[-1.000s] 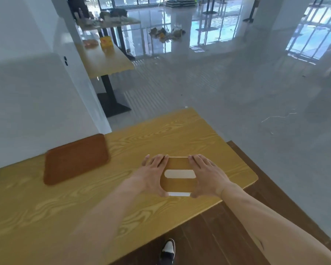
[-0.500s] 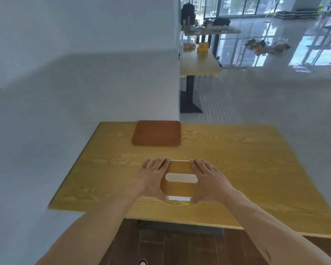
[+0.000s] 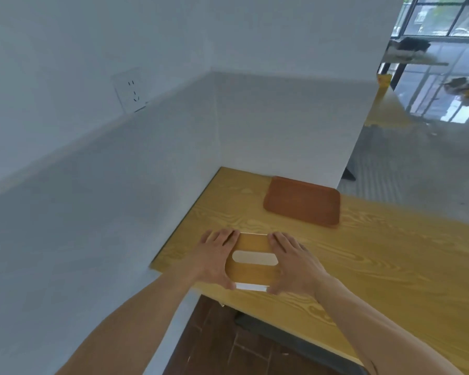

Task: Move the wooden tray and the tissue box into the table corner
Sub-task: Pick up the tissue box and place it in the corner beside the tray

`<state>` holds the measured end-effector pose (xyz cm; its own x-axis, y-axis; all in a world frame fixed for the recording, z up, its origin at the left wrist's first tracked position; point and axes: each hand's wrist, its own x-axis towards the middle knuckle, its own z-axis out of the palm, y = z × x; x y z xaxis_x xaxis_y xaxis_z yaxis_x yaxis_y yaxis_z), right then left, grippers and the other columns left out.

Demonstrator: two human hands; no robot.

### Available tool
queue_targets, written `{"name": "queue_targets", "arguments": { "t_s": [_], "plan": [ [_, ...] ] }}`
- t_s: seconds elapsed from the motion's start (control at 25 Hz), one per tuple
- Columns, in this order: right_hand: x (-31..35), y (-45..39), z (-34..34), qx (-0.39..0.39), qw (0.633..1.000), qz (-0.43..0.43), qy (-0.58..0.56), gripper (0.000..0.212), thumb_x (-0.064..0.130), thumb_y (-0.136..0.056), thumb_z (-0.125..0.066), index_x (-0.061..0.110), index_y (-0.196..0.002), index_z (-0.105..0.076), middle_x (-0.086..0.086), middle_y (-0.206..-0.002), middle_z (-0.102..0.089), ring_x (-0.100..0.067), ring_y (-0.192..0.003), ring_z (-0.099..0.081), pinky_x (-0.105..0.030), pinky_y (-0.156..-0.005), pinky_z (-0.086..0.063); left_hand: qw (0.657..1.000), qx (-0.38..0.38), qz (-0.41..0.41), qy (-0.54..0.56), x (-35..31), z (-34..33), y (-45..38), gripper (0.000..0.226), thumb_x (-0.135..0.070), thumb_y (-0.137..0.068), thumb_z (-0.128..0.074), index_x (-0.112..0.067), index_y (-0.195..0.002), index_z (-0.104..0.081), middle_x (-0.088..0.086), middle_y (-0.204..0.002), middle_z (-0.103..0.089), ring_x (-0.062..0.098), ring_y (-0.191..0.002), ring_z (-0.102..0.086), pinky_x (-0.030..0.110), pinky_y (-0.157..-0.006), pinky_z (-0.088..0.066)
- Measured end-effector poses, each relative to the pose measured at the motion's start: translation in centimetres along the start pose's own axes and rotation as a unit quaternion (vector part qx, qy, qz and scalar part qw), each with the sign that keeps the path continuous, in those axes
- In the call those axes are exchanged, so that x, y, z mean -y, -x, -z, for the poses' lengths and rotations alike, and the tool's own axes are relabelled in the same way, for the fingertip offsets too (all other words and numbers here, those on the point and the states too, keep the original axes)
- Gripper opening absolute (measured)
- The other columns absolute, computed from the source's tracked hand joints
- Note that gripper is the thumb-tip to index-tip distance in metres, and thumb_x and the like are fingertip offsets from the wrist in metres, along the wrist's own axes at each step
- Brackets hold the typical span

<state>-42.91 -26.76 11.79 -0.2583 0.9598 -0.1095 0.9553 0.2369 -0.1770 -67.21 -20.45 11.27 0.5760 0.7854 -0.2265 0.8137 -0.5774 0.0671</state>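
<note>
A tissue box (image 3: 251, 249) with a wooden lid and a white oval slot sits near the table's left end, close to the front edge. My left hand (image 3: 214, 257) presses its left side and my right hand (image 3: 293, 262) presses its right side, so both grip it. A reddish-brown wooden tray (image 3: 302, 201) lies flat further back, against the white wall and a short way right of the table corner (image 3: 224, 171). The yellow wooden table (image 3: 377, 266) meets white walls at its left and back.
White walls close off the table's left and rear; a wall socket (image 3: 132, 90) sits high on the left wall. Another yellow table (image 3: 385, 104) stands beyond the wall's end at right. Dark wooden floor (image 3: 222, 342) lies below the front edge.
Both hands have carried the tissue box leftward along the table, from near its right end to near its left end. The view has swung left. The tray has stayed put.
</note>
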Motion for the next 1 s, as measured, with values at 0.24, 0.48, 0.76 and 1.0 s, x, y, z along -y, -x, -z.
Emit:
{"name": "queue_targets", "arguments": {
  "t_s": [0.24, 0.48, 0.76, 1.0],
  "plan": [
    [5.3, -5.9, -1.2, -0.002, 1.000, -0.014, -0.005, 0.135, 0.074, -0.064, -0.068, 0.016, -0.161, 0.005, -0.001, -0.170, 0.000, -0.020, -0.155, 0.004, -0.033, -0.120, 0.000, 1.000, 0.000, -0.018, 0.014, 8.3, 0.0, 0.2, 0.136, -0.078, -0.058, -0.068, -0.023, -0.157, 0.008, -0.001, -0.166, -0.001, 0.023, -0.153, -0.005, 0.045, -0.123, 0.002],
    [7.2, -9.9, -2.3, 0.020, 0.999, -0.039, -0.004, 0.136, 0.075, -0.063, -0.068, 0.016, -0.161, 0.007, -0.002, -0.170, 0.002, -0.021, -0.155, 0.004, -0.036, -0.123, -0.003, 0.999, 0.035, -0.032, 0.021, 12.6, -0.5, -1.8, 0.136, -0.072, -0.062, -0.072, -0.022, -0.157, 0.011, 0.000, -0.167, 0.004, 0.024, -0.154, -0.003, 0.045, -0.123, 0.004],
    [4.7, -15.9, -3.8, 0.049, 0.997, -0.050, -0.025, 0.136, 0.072, -0.064, -0.072, 0.015, -0.161, 0.006, -0.002, -0.170, 0.001, -0.021, -0.155, 0.004, -0.038, -0.124, -0.005, 0.997, 0.062, -0.031, 0.036, 15.4, -1.0, -7.4, 0.134, -0.068, -0.063, -0.072, -0.022, -0.157, 0.012, 0.001, -0.168, 0.005, 0.022, -0.154, -0.001, 0.044, -0.125, 0.003],
    [0.3, -22.8, -4.3, 0.060, 0.996, -0.044, -0.045, 0.137, 0.070, -0.064, -0.073, 0.013, -0.161, 0.004, -0.004, -0.169, -0.001, -0.023, -0.155, 0.002, -0.037, -0.124, -0.007, 0.995, 0.090, -0.007, 0.035, 16.8, 0.0, -14.8, 0.132, -0.060, -0.065, -0.075, -0.019, -0.158, 0.009, 0.004, -0.167, 0.003, 0.024, -0.154, -0.003, 0.048, -0.125, -0.002]
  ]
}}
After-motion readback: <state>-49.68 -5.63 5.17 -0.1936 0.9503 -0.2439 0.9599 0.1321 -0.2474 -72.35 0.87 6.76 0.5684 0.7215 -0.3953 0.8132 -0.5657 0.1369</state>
